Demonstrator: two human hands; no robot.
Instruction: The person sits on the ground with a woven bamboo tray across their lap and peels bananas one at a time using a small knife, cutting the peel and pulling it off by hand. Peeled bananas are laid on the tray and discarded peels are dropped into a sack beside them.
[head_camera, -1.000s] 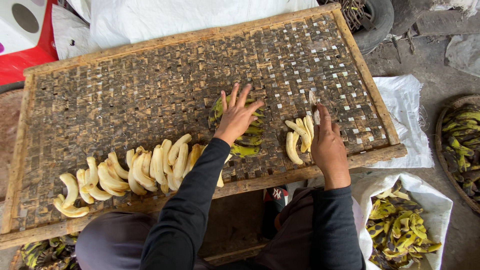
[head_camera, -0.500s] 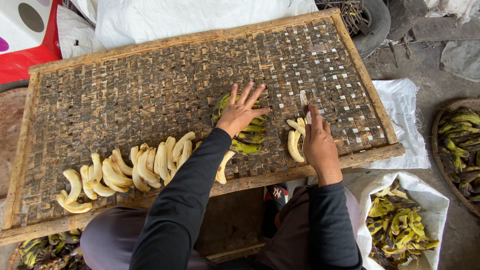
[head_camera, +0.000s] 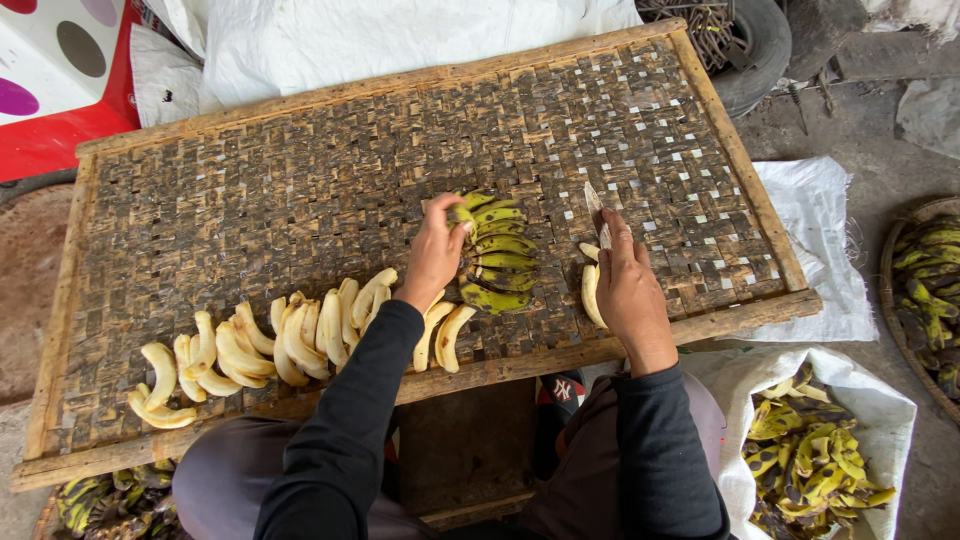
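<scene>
Left hand grip is closed on the top end of one unpeeled green banana, at the head of the green bunch lying mid-tray. Right hand grip is clamped on a small knife, blade pointing away, palm resting down over two peeled bananas near the front rim. Risks as I read them: the blade sits close to the bunch and to the left hand, so a careless cut or slip puts fingers in its path. Pulling one banana could drag the rest of the bunch and shove the peeled row, which lies just beside the left wrist along the front edge; a few are near enough to the rim to roll off. The woven tray is no flat tabletop: uneven weave, gaps, fruit can rock or snag. Its right front corner overhangs the white sack of peels, so weight leaning on that edge might tip it. The right palm could bruise the peeled fruit under it.
</scene>
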